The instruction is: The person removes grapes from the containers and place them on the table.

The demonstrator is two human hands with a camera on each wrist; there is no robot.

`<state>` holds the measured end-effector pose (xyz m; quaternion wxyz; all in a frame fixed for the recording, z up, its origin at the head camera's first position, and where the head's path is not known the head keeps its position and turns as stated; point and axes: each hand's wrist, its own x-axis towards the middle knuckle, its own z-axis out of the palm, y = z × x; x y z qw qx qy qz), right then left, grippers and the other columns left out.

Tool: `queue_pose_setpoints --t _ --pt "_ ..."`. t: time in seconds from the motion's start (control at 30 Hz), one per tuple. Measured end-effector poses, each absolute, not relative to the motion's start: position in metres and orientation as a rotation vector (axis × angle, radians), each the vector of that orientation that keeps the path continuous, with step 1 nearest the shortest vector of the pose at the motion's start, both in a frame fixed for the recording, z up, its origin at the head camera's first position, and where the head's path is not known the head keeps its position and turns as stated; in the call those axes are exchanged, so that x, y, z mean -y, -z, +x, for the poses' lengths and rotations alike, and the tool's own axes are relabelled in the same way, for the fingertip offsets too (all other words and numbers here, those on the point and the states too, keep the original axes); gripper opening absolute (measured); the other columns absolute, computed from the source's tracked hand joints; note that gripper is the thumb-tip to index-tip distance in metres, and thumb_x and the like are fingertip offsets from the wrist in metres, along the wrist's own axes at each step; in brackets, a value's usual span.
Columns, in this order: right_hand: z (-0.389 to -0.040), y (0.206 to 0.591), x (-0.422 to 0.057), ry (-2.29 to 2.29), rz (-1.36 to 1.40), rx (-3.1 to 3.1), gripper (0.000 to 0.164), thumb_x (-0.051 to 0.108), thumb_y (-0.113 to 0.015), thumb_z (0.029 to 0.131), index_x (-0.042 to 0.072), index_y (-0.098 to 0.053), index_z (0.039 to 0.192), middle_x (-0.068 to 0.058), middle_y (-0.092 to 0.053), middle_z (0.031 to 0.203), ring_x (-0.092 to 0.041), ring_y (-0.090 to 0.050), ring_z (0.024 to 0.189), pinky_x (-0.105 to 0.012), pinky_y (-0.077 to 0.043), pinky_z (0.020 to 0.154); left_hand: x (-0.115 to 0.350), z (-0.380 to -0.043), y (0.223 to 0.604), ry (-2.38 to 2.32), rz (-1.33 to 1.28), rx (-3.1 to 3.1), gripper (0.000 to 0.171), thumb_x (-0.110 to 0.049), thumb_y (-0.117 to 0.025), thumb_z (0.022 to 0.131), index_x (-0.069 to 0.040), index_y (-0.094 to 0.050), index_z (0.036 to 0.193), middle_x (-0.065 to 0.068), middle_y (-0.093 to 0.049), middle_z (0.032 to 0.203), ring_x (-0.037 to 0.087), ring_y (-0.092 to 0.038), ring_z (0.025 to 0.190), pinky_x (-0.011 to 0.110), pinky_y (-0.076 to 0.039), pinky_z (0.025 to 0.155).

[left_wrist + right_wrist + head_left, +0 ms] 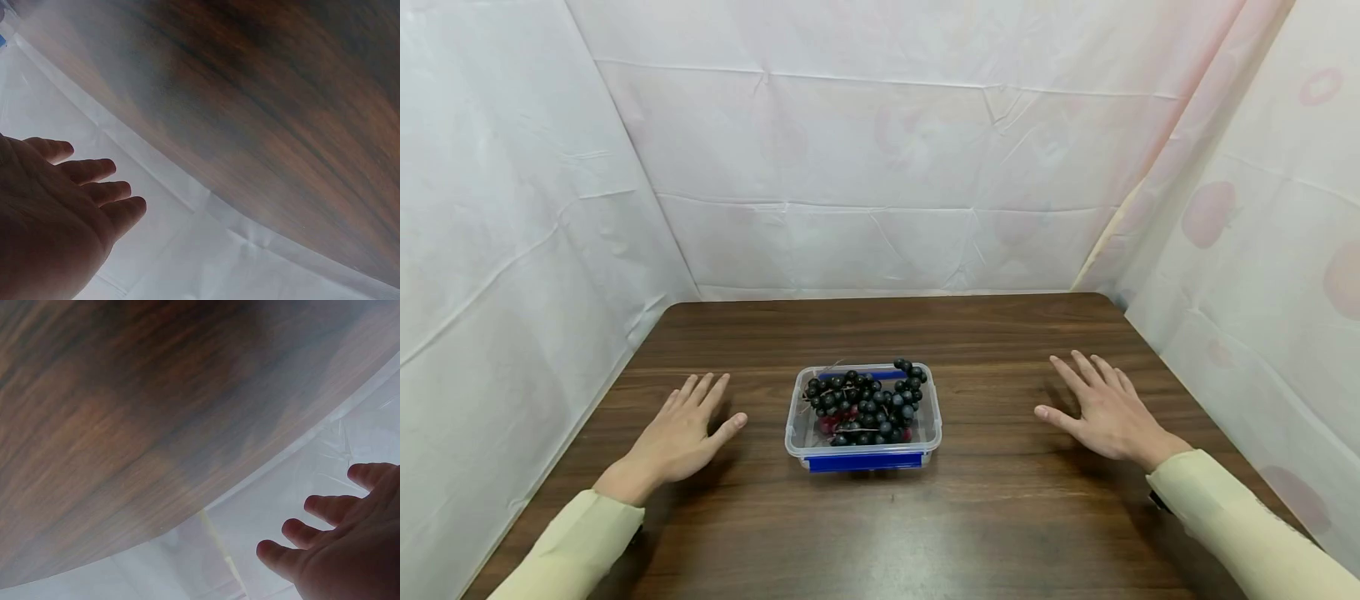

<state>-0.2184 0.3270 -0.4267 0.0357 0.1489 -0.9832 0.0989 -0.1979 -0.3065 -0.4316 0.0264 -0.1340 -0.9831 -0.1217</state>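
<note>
A clear plastic food container (pixel 797 429) with blue clips stands at the middle of the table in the head view. Dark grapes (pixel 872 407) on their stems fill much of it, with a few reddish ones lower down and one bunch reaching over the far right rim. To the left of the container, my left hand (pixel 679 433) is spread palm down above the wood, holding nothing. My right hand (pixel 1108 412) is likewise spread, farther off on the right side. Both wrist views show straight fingers with nothing in them; neither hand touches the container.
The brown wooden table (pixel 880 533) has rounded far corners. White sheeting (pixel 880 167) hangs behind it and along both sides, the right sheet (pixel 1262 275) bearing faded fruit prints. Pale green sleeves (pixel 1232 517) cover both forearms.
</note>
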Motion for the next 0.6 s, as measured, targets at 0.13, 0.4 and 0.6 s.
queue_pose_setpoints --t 0.13,0.4,0.6 --pt "-0.2182 0.4263 -0.3263 -0.319 0.462 3.018 0.095 0.07 -0.05 0.096 0.016 -0.015 0.167 -0.03 -0.012 0.167 -0.059 -0.011 0.147 -0.074 -0.004 0.115 0.305 -0.1977 0.4314 0.378 -0.42 3.032 0.086 -0.061 -0.042 0.104 -0.001 -0.022 0.163 0.034 -0.02 0.163 0.054 -0.012 0.151 0.07 -0.015 0.117" --pt "-0.218 0.4267 -0.3256 -0.316 0.47 3.011 0.095 0.071 -0.05 0.096 0.017 -0.014 0.167 -0.029 -0.012 0.167 -0.058 -0.011 0.148 -0.074 -0.005 0.115 0.3028 -0.1974 0.4327 0.393 -0.423 3.03 0.086 -0.061 -0.042 0.104 -0.001 -0.021 0.163 0.033 -0.02 0.163 0.053 -0.012 0.151 0.07 -0.015 0.117" --pt "-0.2174 0.4286 -0.3251 -0.318 0.47 3.01 0.095 0.072 -0.049 0.096 0.018 -0.015 0.167 -0.028 -0.013 0.167 -0.057 -0.011 0.148 -0.074 -0.007 0.115 0.301 -0.1974 0.4344 0.406 -0.429 3.024 0.086 -0.061 -0.042 0.104 -0.002 -0.021 0.163 0.031 -0.02 0.164 0.052 -0.012 0.152 0.069 -0.015 0.118"
